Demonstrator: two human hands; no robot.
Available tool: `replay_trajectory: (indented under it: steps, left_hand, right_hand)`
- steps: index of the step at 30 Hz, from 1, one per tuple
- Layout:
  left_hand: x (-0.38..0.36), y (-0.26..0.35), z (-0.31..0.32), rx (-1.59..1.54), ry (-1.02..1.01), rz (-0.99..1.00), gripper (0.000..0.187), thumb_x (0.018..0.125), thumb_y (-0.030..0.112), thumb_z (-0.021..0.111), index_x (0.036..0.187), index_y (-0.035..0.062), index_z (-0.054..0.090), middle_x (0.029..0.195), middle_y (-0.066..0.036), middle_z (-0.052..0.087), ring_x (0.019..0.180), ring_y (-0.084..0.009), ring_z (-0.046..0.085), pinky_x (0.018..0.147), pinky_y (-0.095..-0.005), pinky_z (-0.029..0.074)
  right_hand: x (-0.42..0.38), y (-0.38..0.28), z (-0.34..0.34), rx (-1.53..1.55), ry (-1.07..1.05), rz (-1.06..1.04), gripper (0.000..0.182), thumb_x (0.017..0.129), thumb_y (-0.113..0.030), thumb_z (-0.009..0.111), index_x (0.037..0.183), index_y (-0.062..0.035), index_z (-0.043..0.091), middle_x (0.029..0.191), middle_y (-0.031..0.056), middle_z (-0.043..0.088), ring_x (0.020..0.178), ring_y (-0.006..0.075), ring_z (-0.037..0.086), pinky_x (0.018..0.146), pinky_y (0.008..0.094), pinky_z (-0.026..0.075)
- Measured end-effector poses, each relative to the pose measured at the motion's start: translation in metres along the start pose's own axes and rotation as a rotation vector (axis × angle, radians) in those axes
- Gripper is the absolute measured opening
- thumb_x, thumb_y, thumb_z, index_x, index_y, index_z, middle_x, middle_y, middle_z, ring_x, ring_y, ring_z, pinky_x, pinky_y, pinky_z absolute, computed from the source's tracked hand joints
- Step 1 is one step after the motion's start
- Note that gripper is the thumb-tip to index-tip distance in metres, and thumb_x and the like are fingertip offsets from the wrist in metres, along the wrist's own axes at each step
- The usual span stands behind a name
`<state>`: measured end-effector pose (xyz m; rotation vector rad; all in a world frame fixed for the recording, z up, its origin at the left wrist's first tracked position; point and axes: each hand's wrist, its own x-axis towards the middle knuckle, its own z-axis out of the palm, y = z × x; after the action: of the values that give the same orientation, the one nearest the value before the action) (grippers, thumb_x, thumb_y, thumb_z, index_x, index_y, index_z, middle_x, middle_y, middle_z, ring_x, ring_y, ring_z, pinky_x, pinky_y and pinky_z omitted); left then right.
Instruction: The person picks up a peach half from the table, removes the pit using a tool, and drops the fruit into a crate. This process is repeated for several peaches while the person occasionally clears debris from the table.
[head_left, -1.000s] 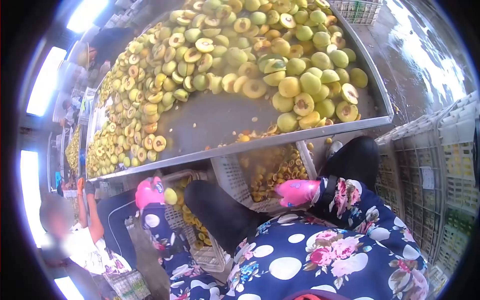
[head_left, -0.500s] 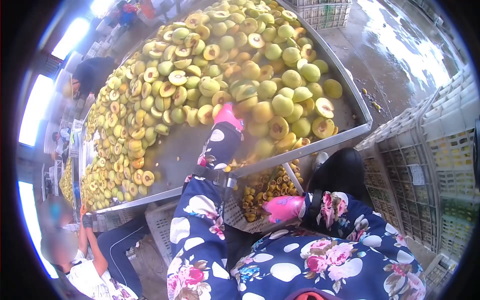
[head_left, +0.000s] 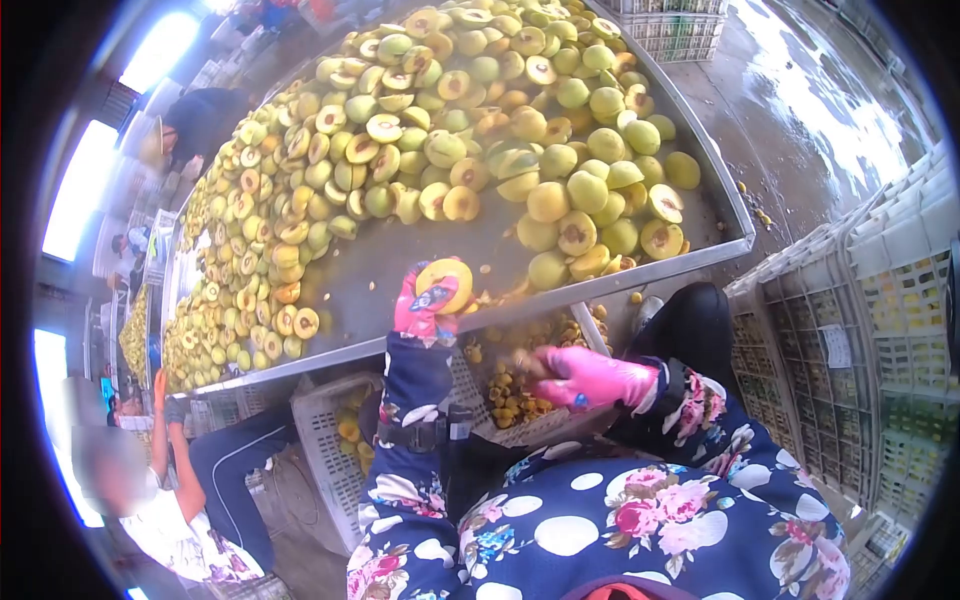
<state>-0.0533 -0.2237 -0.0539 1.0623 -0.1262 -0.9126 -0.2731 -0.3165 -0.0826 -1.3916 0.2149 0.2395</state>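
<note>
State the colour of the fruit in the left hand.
Yellow where visible: the fruit in the left hand, best seen in the head view.

bright windows (head_left: 80, 190) at left; wet floor (head_left: 775, 130) gleaming right

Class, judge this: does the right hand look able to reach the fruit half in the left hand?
Probably yes: the right hand is close by, and nothing visibly blocks the gap to the fruit half, which the left hand holds up.

The left grip (head_left: 418, 308) now holds a fruit half (head_left: 454, 279).
</note>
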Motion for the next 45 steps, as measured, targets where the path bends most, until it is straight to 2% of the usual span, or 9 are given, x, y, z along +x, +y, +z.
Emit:
replay_trajectory:
  steps: [2,3,8,13,19,28,34,41,45]
  left_hand:
    - [-0.014,-0.004,-0.008,-0.307,0.019,-0.19,0.041,0.075,0.0,0.063,0.113,0.0112,0.051,0.104,-0.016,0.058,0.087,-0.0281,0.059,0.07,-0.0405,0.054]
    - [-0.029,-0.013,-0.001,-0.085,0.007,-0.012,0.039,0.081,0.006,0.057,0.118,0.0089,0.049,0.108,-0.017,0.056,0.091,-0.0282,0.058,0.074,-0.0411,0.052]
    - [-0.053,-0.028,-0.002,-0.311,-0.236,-0.109,0.041,0.086,0.018,0.049,0.124,0.0002,0.045,0.113,-0.018,0.054,0.1,-0.0303,0.055,0.083,-0.0401,0.048]
    - [-0.067,-0.035,0.006,-0.36,-0.087,-0.094,0.044,0.092,0.033,0.039,0.117,-0.0015,0.049,0.113,-0.02,0.055,0.098,-0.0322,0.056,0.082,-0.0431,0.048]
    - [-0.075,-0.041,0.008,-0.341,-0.206,-0.062,0.044,0.096,0.032,0.032,0.115,-0.0033,0.049,0.114,-0.02,0.055,0.101,-0.0285,0.055,0.087,-0.039,0.046]
    - [-0.088,-0.049,0.023,-0.306,-0.096,-0.061,0.035,0.095,0.023,0.041,0.115,-0.0041,0.05,0.109,-0.017,0.057,0.097,-0.0234,0.056,0.082,-0.0329,0.048]
    - [-0.099,-0.048,0.035,0.085,-0.004,0.045,0.037,0.095,0.029,0.043,0.107,-0.0034,0.057,0.098,-0.013,0.062,0.087,-0.0163,0.06,0.076,-0.0269,0.049]
    - [-0.075,-0.066,0.011,0.408,-0.044,-0.173,0.032,0.092,0.026,0.05,0.101,-0.0034,0.059,0.089,-0.012,0.065,0.075,-0.0151,0.062,0.067,-0.0253,0.05]
    - [-0.083,-0.085,0.004,0.244,-0.021,0.017,0.027,0.09,0.023,0.054,0.099,-0.0019,0.059,0.085,-0.012,0.065,0.074,-0.0155,0.062,0.067,-0.0258,0.05]
  right_hand:
    - [-0.012,-0.036,0.002,-0.154,0.114,-0.007,0.026,0.087,-0.023,0.053,0.099,-0.0017,0.049,0.074,0.0127,0.056,0.065,0.0204,0.055,0.061,0.0347,0.045]
    - [-0.014,-0.043,0.005,-0.191,0.137,-0.009,0.027,0.087,-0.024,0.054,0.1,-0.0011,0.049,0.076,0.0152,0.057,0.068,0.0239,0.056,0.064,0.0359,0.045]
    - [-0.014,-0.045,0.018,-0.277,0.204,-0.1,0.03,0.086,-0.026,0.055,0.099,0.0005,0.048,0.084,0.0238,0.058,0.078,0.0374,0.058,0.067,0.0391,0.044]
    - [-0.018,-0.052,0.026,-0.409,0.269,-0.087,0.031,0.086,-0.027,0.055,0.097,0.001,0.048,0.083,0.0244,0.058,0.078,0.0392,0.058,0.066,0.0414,0.044]
    - [-0.023,-0.05,0.037,-0.487,0.335,-0.115,0.029,0.086,-0.025,0.055,0.095,0.0015,0.047,0.079,0.0247,0.057,0.075,0.041,0.057,0.064,0.0432,0.043]
    - [-0.025,-0.048,0.043,-0.568,0.365,-0.083,0.029,0.086,-0.021,0.054,0.096,0.0036,0.044,0.08,0.0269,0.057,0.077,0.0428,0.057,0.064,0.0444,0.043]
    - [-0.022,-0.029,0.039,-0.626,0.289,-0.112,0.027,0.086,-0.02,0.053,0.095,0.0031,0.044,0.075,0.0245,0.057,0.072,0.0421,0.057,0.061,0.0446,0.044]
    - [-0.023,-0.015,0.024,-0.778,0.013,0.021,0.026,0.086,-0.022,0.051,0.094,0.002,0.044,0.069,0.0196,0.058,0.068,0.0374,0.059,0.059,0.0427,0.046]
    - [-0.022,-0.011,0.018,-0.66,-0.029,0.135,0.026,0.086,-0.022,0.051,0.095,0.0014,0.044,0.069,0.0185,0.058,0.067,0.0352,0.06,0.059,0.0416,0.046]
